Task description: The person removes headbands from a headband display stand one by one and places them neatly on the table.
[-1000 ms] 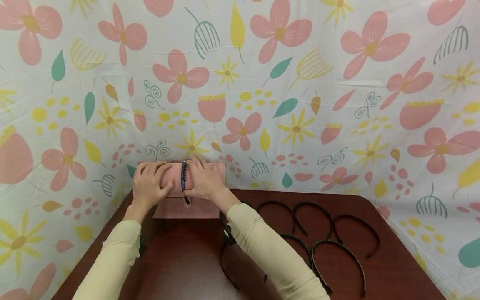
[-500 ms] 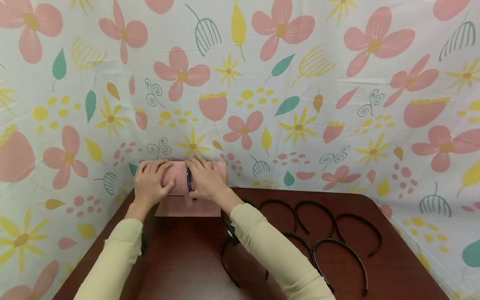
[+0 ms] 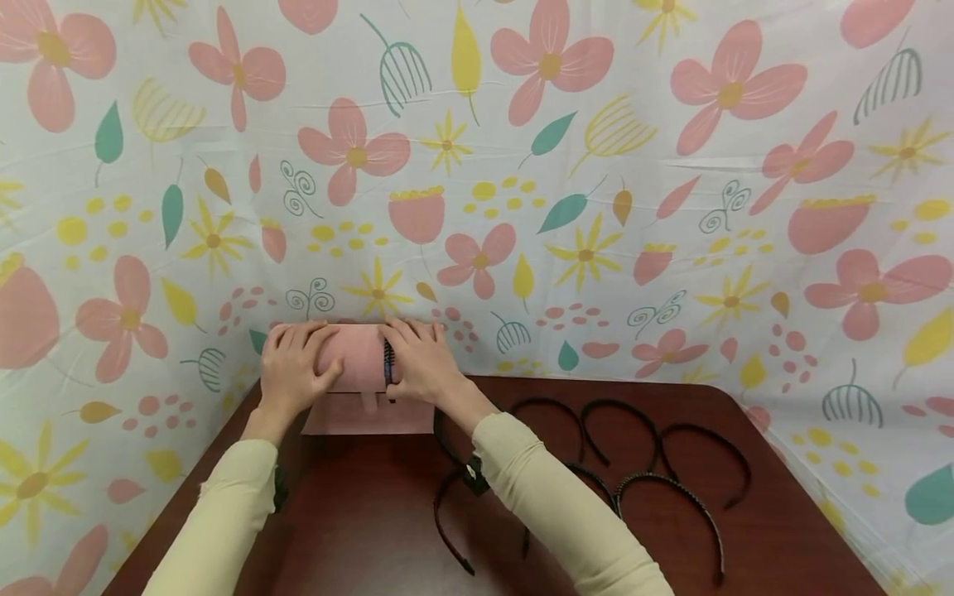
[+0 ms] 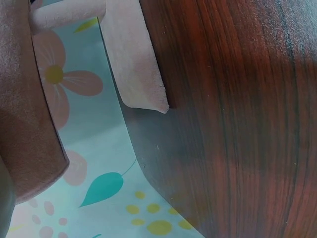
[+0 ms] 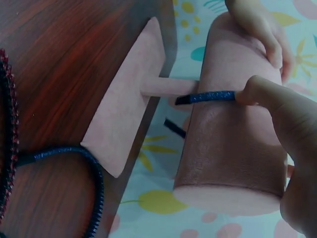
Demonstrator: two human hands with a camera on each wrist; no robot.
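Observation:
A pink, velvety headband stand (image 3: 358, 356) has a thick padded roll on a short post over a flat base (image 5: 126, 104). My left hand (image 3: 294, 364) grips the left end of the roll, fingers over its top and thumb in front. Around the roll sits a dark blue, glittery toothed headband (image 5: 213, 96). My right hand (image 3: 425, 364) holds this headband, thumb on its front arm and fingers over the top. Both tips of the band stick out below the roll in the right wrist view. Only the roll's left end and the base show in the left wrist view.
Several dark headbands lie on the brown wooden table (image 3: 358, 513) to the right, among them a beaded one (image 3: 656, 476). A blue one (image 5: 101, 191) lies near the stand's base. Behind the table hangs a floral cloth (image 3: 417, 178).
The headband and my right hand have slid to the right along the roll, showing more bare pink surface. My left hand has stayed on the roll's left end.

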